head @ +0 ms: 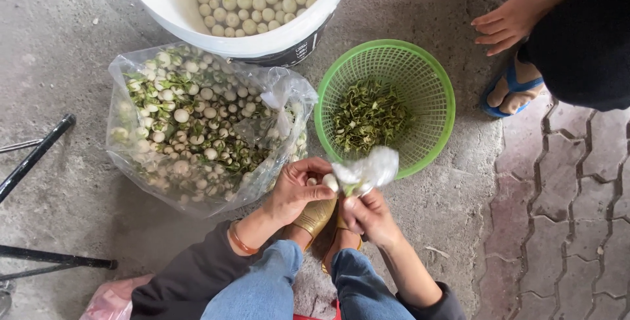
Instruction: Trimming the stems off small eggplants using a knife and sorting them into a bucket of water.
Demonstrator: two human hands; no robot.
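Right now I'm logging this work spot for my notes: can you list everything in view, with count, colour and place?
bucket: one, white, top centre, full of pale round peeled pieces
clear plastic bag: one, left of centre on the concrete, open, holding many small white-and-green round pieces
basket: one, green plastic mesh, right of the bag, with green trimmings inside
metal bars: black, far left
pink bag: one, bottom left
paving bricks: reddish, right side
another person's hand: one, top right, above a foot in a blue sandal
left hand: holds a small white round piece
right hand: thumb covered in clear plastic, touching the same piece
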